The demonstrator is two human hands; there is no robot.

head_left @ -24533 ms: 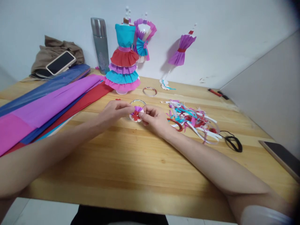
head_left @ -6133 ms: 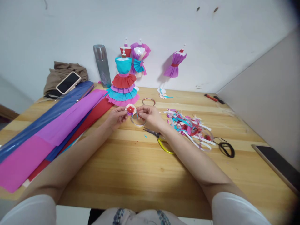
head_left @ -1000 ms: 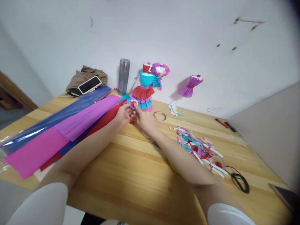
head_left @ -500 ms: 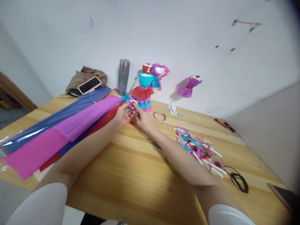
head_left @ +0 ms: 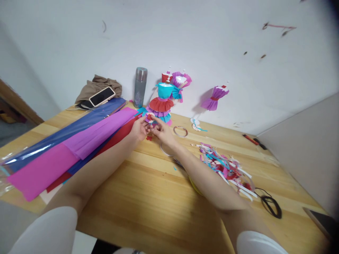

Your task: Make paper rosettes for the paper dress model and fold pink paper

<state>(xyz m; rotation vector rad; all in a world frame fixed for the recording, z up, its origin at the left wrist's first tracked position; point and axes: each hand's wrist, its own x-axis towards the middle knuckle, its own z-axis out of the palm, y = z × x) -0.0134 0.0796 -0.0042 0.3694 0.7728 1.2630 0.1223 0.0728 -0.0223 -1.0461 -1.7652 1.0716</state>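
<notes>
- Rosette (head_left: pixel 149 118), left hand (head_left: pixel 140 129) and right hand (head_left: pixel 164 134) had moved off from the ring (head_left: pixel 164 152) to beside the tiered dress (head_left: pixel 161 104).
- Flask (head_left: pixel 139 88) beyond the fingers bore a pale mark, too small to read.
- Pleated, purple and white, red-centred, the rosette sat at left fingertips, which pinched it.
- Right forefinger touched it; whether right fingers pinched, unclear.

Wall (head_left: pixel 212 38): pale, cool, fairly even light
Purple dress (head_left: pixel 215 98): soft shadow on the wall, leftward
Blue wrap (head_left: pixel 68 131): white glare streaks
Table (head_left: pixel 148 197): dim beneath the right forearm (head_left: pixel 205 180)
Rosette (head_left: pixel 149 118): softly blurred
Edges: stretched; top right corner black
</notes>
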